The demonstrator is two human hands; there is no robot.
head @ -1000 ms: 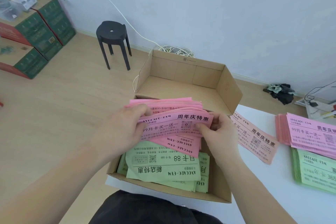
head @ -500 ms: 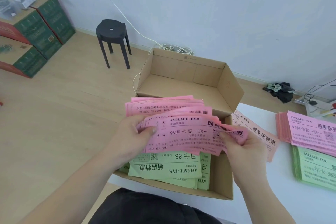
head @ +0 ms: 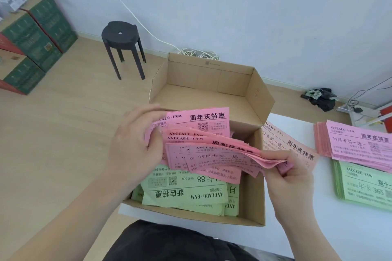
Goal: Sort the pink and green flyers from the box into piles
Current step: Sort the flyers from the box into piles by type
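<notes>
An open cardboard box (head: 257,195) stands on the white table (head: 331,229) in front of me. A fanned bundle of pink flyers (head: 214,154) hangs above it. My left hand (head: 135,146) grips its left end. My right hand (head: 290,176) pinches its right end. Green flyers (head: 186,193) lie in the box under the bundle. To the right on the table sit a pink pile (head: 358,144) and a green pile (head: 364,186). A single pale pink flyer (head: 290,146) lies between the box and the piles.
A black stool (head: 122,38) stands on the wooden floor beyond the box. Green and red cartons (head: 31,42) are stacked at the far left. White cables (head: 199,53) lie by the wall, and dark cloth (head: 320,96) is at the right.
The pink bundle has fanned out wider and shifted to the right. My right hand has drawn its end rightward past the box wall while my left hand stays at the left end.
</notes>
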